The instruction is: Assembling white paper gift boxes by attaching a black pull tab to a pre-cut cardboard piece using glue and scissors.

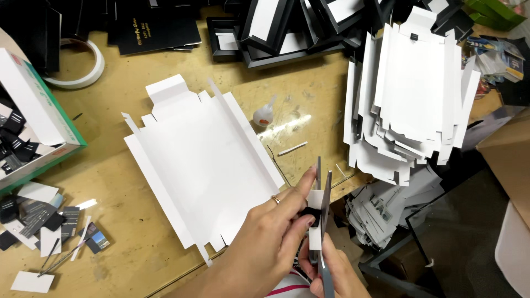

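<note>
Pinching a small white card [315,200] upright, left hand [270,243] feeds right hand's [331,270] clasped, upward-pointing scissors [324,193].

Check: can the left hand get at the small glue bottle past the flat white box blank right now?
Probably yes. The glue bottle stands in the open beyond the box blank, nothing covering it, but the left hand first has to release the small black-and-white piece.

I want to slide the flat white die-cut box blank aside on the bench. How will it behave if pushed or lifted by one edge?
The flat white box blank looks like thin card, so it probably slides easily on the wooden bench. Its side flaps already curl up, so lifted by one edge it would likely sag. The narrow tabs could snag or bend.
</note>
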